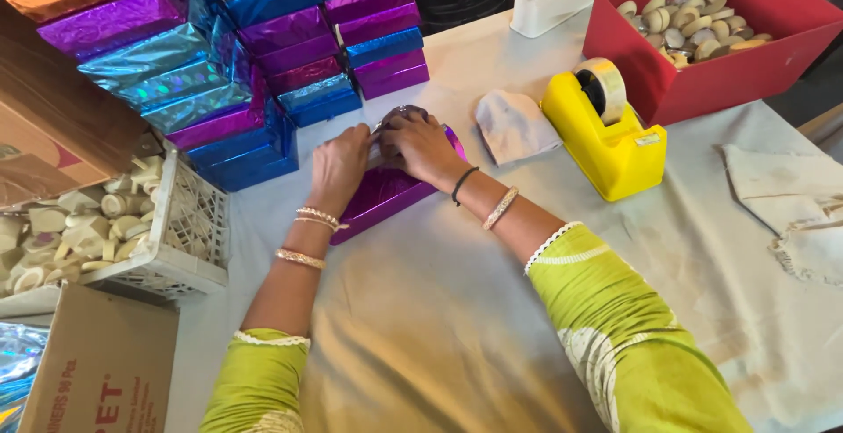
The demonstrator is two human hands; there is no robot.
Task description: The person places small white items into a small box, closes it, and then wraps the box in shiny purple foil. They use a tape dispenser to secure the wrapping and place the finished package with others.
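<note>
Purple foil box (pixel 386 191) at worktop centre: left hand (pixel 341 165) and right hand (pixel 421 145) press its far-end fold shut, grips closed on the foil; taping likely follows, dispenser (pixel 606 130) at 3 o'clock.

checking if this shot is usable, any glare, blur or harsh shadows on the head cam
Head view: strong glare on the stacked foil boxes; hands and purple box reasonably sharp; soft shadow beneath the forearms on the table cloth; slight wide-angle bending at the edges; yellow tape dispenser evenly lit.
</note>
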